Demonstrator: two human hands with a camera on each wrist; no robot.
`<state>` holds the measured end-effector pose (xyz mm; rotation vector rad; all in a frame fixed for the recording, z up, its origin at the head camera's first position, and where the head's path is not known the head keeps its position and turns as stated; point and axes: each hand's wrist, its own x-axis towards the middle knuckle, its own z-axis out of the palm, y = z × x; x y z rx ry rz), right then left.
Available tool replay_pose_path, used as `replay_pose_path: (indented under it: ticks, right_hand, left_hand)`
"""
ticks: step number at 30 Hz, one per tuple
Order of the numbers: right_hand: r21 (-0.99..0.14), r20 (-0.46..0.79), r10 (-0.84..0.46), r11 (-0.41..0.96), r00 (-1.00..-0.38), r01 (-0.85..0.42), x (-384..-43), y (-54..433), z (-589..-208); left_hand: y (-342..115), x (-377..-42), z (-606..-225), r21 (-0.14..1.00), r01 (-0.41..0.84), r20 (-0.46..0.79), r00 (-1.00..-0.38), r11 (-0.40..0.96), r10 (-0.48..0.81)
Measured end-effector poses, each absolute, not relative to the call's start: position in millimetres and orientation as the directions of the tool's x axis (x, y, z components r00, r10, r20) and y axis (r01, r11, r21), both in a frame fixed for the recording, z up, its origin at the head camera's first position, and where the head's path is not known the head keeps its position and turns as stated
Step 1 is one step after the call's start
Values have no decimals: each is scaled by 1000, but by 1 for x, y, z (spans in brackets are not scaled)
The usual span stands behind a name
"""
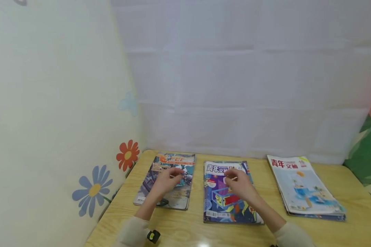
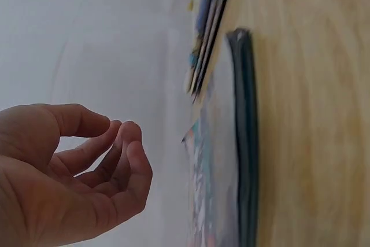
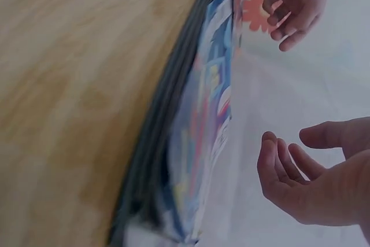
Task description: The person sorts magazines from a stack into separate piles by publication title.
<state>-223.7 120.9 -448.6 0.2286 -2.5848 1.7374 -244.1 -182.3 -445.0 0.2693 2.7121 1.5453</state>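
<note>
My left hand (image 1: 166, 181) hovers over the left pile of magazines (image 1: 181, 193), whose top cover has an orange title. Above the middle pile of magazines (image 1: 214, 202), topped by a purple and blue cover with white lettering, is my right hand (image 1: 242, 185). Both hands hold nothing. In the left wrist view, the left hand (image 2: 87, 183) has loosely bent fingers, with a small gap by the thumb. The right wrist view has the right hand (image 3: 318, 183) in a similar loose curl, apart from the magazines (image 3: 199, 108) beside it.
A third pile of magazines (image 1: 309, 188), with a pale blue beach cover and red title, lies on the right of the wooden table (image 1: 185, 230). A white cloth (image 1: 241, 85) hangs behind. The left wall (image 1: 49, 103) carries painted flowers.
</note>
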Motion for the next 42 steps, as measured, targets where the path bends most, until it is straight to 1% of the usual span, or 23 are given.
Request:
replay_pose_path:
  ticks: [2, 6, 14, 17, 21, 25, 31, 37, 42]
  right_hand:
    - [-898, 96, -81, 422, -992, -121, -224, 130, -455]
    - [-849, 81, -39, 521, -996, -89, -223, 147, -465]
    - [-748, 61, -66, 657, -996, -89, -223, 168, -468]
    - [-717, 45, -72, 692, -996, -82, -226, 174, -466]
    - [-679, -4, -47, 733, -999, -32, -229, 180, -465]
    - [-661, -56, -12, 750, -998, 28, -231, 184, -467]
    - [-658, -131, 8, 747, -991, 93, -235, 188, -474]
    - [-676, -137, -27, 733, -990, 73, -236, 196, -479]
    - [-703, -152, -52, 707, -987, 71, -237, 199, -478]
  left_hand:
    - [-175, -243, -451, 861, 137, 57, -983, 490, 175]
    - [-161, -241, -460, 898, 97, 6, -978, 430, 210]
    - [-135, -243, -469, 914, 95, -18, -961, 394, 275]
    - [-127, -246, -470, 905, 87, -41, -956, 417, 290]
    - [-116, -248, -471, 853, 81, -82, -954, 515, 287]
    - [-109, -249, -473, 805, 94, -103, -950, 585, 295]
    - [-105, -246, -476, 801, 92, -123, -942, 592, 314]
    - [-103, -245, -479, 803, 77, -113, -954, 591, 278]
    - [-99, -246, -478, 829, 23, -131, -964, 559, 233]
